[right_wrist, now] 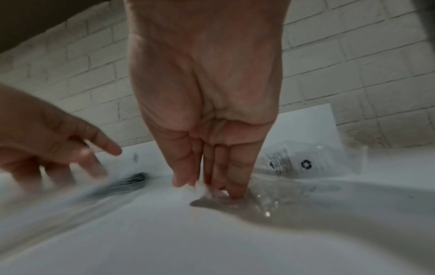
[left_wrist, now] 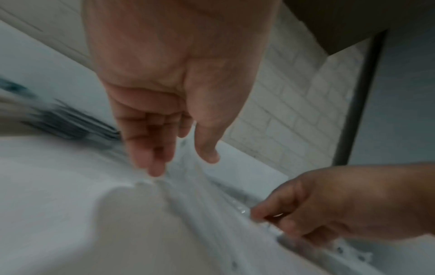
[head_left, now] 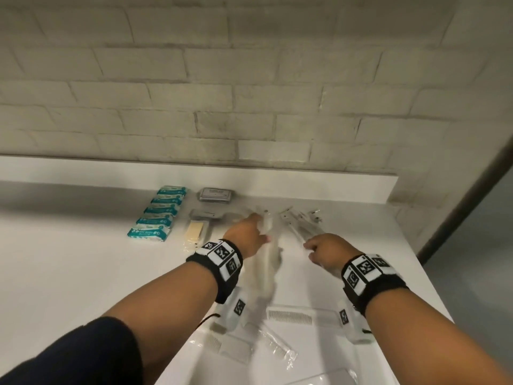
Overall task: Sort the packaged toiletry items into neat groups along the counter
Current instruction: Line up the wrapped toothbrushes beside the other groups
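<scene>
My left hand (head_left: 249,232) (left_wrist: 183,165) reaches forward over the white counter (head_left: 69,259), fingers straight and thumb apart, above a long clear packet (head_left: 266,259) that is motion-blurred. My right hand (head_left: 312,250) (right_wrist: 209,188) points its fingers down onto the clear toothbrush packets (head_left: 301,220) and pinches the plastic of one between thumb and fingers. Teal packets (head_left: 158,215) lie in a neat row at the left. Grey sachets (head_left: 216,194) are stacked behind a clear packet with a yellowish item (head_left: 195,230).
Comb packets (head_left: 291,316) (head_left: 274,347) lie loose near the counter's front edge, under my wrists. A clear bag with a recycling mark (right_wrist: 303,163) lies at the back right. A brick wall (head_left: 249,93) backs the counter, which ends at a dark frame (head_left: 458,204) on the right.
</scene>
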A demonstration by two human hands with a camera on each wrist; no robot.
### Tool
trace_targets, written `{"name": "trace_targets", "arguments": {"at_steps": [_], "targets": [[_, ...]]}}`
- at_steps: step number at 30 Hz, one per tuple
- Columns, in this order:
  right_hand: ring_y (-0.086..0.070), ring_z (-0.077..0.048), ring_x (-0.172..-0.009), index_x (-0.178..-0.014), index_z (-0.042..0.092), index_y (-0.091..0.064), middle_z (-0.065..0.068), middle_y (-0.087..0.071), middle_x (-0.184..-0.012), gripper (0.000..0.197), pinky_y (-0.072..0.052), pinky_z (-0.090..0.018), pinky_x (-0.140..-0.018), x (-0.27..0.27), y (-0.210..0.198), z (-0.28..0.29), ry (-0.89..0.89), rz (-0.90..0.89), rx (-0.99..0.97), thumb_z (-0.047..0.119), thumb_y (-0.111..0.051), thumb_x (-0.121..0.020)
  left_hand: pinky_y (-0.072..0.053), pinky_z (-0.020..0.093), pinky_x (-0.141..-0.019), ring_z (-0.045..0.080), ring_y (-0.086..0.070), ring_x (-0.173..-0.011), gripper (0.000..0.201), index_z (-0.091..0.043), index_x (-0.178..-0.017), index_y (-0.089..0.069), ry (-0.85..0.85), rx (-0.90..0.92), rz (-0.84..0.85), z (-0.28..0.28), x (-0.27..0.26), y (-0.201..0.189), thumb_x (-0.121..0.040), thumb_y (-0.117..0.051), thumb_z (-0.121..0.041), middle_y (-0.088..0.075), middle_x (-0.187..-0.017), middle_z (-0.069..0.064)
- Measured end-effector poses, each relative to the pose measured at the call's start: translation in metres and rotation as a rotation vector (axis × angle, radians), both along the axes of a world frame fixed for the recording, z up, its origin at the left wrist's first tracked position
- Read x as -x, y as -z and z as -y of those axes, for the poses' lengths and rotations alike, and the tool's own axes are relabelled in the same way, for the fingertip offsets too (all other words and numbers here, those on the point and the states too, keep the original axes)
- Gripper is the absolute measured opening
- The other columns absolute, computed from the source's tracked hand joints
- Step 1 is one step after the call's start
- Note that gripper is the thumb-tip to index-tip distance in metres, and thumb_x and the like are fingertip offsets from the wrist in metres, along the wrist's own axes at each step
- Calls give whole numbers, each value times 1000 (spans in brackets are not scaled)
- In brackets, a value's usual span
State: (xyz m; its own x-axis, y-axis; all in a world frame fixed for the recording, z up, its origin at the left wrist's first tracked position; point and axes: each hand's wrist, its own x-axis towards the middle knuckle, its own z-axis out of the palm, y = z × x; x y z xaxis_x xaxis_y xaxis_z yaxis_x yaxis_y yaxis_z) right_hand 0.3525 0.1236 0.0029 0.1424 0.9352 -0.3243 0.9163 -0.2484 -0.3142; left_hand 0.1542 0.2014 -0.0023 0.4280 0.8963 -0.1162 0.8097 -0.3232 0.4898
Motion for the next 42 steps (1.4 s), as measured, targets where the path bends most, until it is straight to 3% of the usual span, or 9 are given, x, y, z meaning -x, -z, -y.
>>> {"name": "trace_targets", "arguments": {"at_steps": [3,8,12,16,21,24,27,32,42], "targets": [[-41,-18,-135,-142,20,-46,1,-42,-149,49,-32,-25,-108,4,3,5,-8,12,23,17,-53,-93,-37,33,-110,23,-47,-131,68,-19,-149,-27,12,50,-93,3,18,10,-91,-60,-29,-46,-146,9],[-40,-22,-136,-150,18,-30,-4,-37,-151,54,-35,-30,-109,23,13,6,-60,165,101,15,-44,-97,-29,35,-114,20,-37,-138,56,-16,-143,-40,271,45,-262,34,24,9,-95,-47,-42,-40,-150,5],[-59,-24,-113,-125,13,-58,-6,-61,-125,35,-48,-28,-90,53,17,-7,-67,349,51,8,-46,-92,-30,45,-113,29,-32,-139,63,-19,-144,-38,332,68,-412,42,7,9,-91,-47,-52,-29,-154,7],[-59,-30,-107,-129,11,-46,-12,-56,-119,40,-49,-35,-84,58,19,-16,104,212,-53,8,-47,-89,-41,45,-100,27,-49,-120,63,-22,-112,-59,316,119,-401,29,-5,11,-81,-34,-71,-56,-121,7],[-53,-21,-65,-132,2,-39,-5,-49,-71,41,-38,-24,-51,41,18,-38,197,60,-86,3,-43,-90,-40,33,-101,23,-45,-126,67,-17,-133,-43,246,74,-339,15,9,8,-79,-68,-47,-41,-138,4],[-62,-30,-70,-132,-2,-42,-20,-60,-85,44,-52,-36,-67,34,8,-41,192,-78,0,-7,-43,-88,-40,30,-102,23,-47,-128,77,-16,-141,-35,235,78,-275,1,17,16,-78,-72,-41,-33,-148,3],[-54,-27,-119,-141,-2,-38,-18,-53,-134,42,-35,-26,-99,25,3,-40,156,65,-26,-1,-33,-99,-32,31,-112,21,-31,-142,88,-16,-152,-18,275,57,-286,-8,22,21,-83,-67,-38,-10,-161,4],[-62,-24,-101,-129,6,-53,-11,-63,-118,37,-47,-30,-86,35,22,-44,-1,148,-18,3,-41,-94,-28,31,-116,17,-22,-146,103,-13,-154,-5,329,101,-292,-12,23,31,-80,-67,-49,6,-162,-1],[-15,-28,-146,-150,12,-20,-7,-23,-156,60,-12,-57,-115,86,44,-103,-39,158,169,21,-39,-94,-25,41,-117,28,-31,-139,85,-13,-143,-38,403,84,-364,-54,-2,34,-69,-64,-47,-40,-143,13]]}}
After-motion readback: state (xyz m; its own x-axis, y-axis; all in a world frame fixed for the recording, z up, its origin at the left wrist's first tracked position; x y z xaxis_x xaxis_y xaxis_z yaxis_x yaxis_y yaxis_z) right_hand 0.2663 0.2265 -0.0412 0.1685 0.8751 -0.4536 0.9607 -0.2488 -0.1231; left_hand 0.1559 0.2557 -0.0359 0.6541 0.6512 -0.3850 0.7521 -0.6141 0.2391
